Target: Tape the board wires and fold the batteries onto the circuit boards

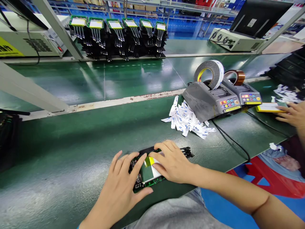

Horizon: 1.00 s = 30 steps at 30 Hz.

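A green circuit board (148, 174) with a white block and a yellow strip (149, 161) on it lies on the green table near its front edge. Black leads (187, 152) stick out at its right end. My left hand (124, 175) rests over the board's left end, fingers spread along its edges. Across the right part lies my right hand (169, 161), its fingers bent, with the thumb and index finger by the yellow strip. Whether its fingertips grip anything is too small to tell.
A heap of white paper strips (186, 119) lies beside two grey tape dispensers (205, 98) with a cable. Several similar boards (115, 25) stand stacked at the back. Another person's hand (292, 113) is at the right. A metal post (30, 86) rises at the left.
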Motion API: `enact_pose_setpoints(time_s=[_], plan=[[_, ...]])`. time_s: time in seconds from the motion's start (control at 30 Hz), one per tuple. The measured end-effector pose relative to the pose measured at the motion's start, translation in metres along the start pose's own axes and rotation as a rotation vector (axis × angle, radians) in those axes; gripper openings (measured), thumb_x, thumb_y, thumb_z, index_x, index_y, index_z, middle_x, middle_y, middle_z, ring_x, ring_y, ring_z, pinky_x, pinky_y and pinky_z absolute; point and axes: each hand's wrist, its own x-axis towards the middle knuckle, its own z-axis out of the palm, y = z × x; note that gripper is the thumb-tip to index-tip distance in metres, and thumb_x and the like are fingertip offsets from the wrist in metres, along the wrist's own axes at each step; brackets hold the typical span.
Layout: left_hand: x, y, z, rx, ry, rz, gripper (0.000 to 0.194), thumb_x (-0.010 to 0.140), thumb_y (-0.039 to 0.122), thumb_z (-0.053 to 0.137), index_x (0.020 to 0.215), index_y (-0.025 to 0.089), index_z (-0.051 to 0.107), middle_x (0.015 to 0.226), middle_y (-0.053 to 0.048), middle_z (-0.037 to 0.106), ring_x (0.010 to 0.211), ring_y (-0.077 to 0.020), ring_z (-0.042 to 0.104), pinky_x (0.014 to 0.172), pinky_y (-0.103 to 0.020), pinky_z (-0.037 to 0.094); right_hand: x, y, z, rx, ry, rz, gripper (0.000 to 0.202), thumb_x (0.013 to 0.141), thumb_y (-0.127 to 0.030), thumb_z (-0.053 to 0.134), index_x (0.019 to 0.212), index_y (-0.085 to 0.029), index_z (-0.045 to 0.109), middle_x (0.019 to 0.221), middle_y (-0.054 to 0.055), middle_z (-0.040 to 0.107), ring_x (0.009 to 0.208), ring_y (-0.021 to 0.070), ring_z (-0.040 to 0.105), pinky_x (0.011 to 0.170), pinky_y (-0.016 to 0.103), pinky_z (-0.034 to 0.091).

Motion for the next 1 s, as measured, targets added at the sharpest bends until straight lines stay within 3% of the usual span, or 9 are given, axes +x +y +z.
enact_pose_setpoints(time_s=[0.1, 0.37, 0.47, 0.67, 0.87, 0.93, 1.0], plan=[[0.005, -0.001, -0.003, 0.028, -0.023, 0.034, 0.085, 0.070, 0.066, 0.077, 0.135, 0.017, 0.053, 0.126, -0.015, 0.055, 0.113, -0.0336, 0.054, 0.108, -0.062, 0.038, 0.000, 0.000, 0.001, 0.055, 0.006, 0.000, 0.026, 0.098, -0.028, 0.049, 0.114, -0.011, 0.060, 0.113, 0.016, 0.059, 0.098, 0.0267, 0.047, 0.087, 0.042, 0.045], [0.000, 0.004, 0.001, -0.034, -0.001, -0.019, 0.064, 0.086, 0.055, 0.065, 0.132, 0.014, 0.051, 0.126, -0.015, 0.058, 0.113, -0.0326, 0.056, 0.106, -0.059, 0.041, -0.007, 0.007, 0.000, 0.160, 0.026, 0.073, 0.026, 0.097, -0.033, 0.056, 0.116, -0.016, 0.063, 0.114, 0.013, 0.058, 0.100, 0.0254, 0.050, 0.088, 0.042, 0.048], [0.001, 0.005, 0.000, -0.049, -0.012, -0.047, 0.065, 0.082, 0.054, 0.069, 0.130, 0.015, 0.051, 0.127, -0.015, 0.057, 0.115, -0.0335, 0.055, 0.107, -0.059, 0.041, -0.007, 0.007, 0.001, 0.203, 0.020, 0.097, 0.025, 0.095, -0.032, 0.059, 0.115, -0.018, 0.064, 0.116, 0.013, 0.058, 0.103, 0.0254, 0.050, 0.091, 0.043, 0.048], [0.017, 0.004, -0.002, -0.052, -0.055, 0.018, 0.090, 0.064, 0.066, 0.081, 0.129, 0.013, 0.049, 0.129, -0.018, 0.055, 0.118, -0.0358, 0.054, 0.108, -0.064, 0.040, -0.005, 0.006, 0.002, 0.257, 0.002, 0.156, 0.025, 0.091, -0.031, 0.063, 0.110, -0.014, 0.063, 0.120, 0.015, 0.056, 0.108, 0.0274, 0.048, 0.095, 0.047, 0.048], [0.028, 0.009, 0.005, -0.137, -0.090, -0.041, 0.080, 0.058, 0.045, 0.086, 0.122, 0.012, 0.050, 0.118, -0.016, 0.057, 0.113, -0.0345, 0.056, 0.105, -0.061, 0.047, -0.001, 0.007, 0.000, 0.300, -0.029, 0.136, 0.023, 0.090, -0.030, 0.064, 0.107, -0.015, 0.062, 0.114, 0.013, 0.059, 0.106, 0.0265, 0.050, 0.098, 0.047, 0.047], [0.025, 0.010, 0.007, -0.145, -0.082, -0.047, 0.079, 0.060, 0.042, 0.085, 0.123, 0.011, 0.050, 0.118, -0.016, 0.058, 0.114, -0.0348, 0.056, 0.102, -0.059, 0.049, 0.002, 0.013, -0.005, 0.356, -0.062, 0.167, 0.031, 0.089, -0.030, 0.067, 0.115, -0.016, 0.058, 0.117, 0.013, 0.060, 0.111, 0.0264, 0.052, 0.100, 0.047, 0.048], [0.018, 0.009, 0.007, -0.139, -0.086, -0.056, 0.092, 0.062, 0.051, 0.085, 0.134, 0.011, 0.044, 0.129, -0.020, 0.055, 0.122, -0.0377, 0.054, 0.105, -0.061, 0.047, 0.008, 0.022, -0.013, 0.408, -0.117, 0.225, 0.050, 0.087, -0.032, 0.071, 0.131, -0.016, 0.051, 0.130, 0.015, 0.058, 0.122, 0.0268, 0.052, 0.104, 0.047, 0.047]])
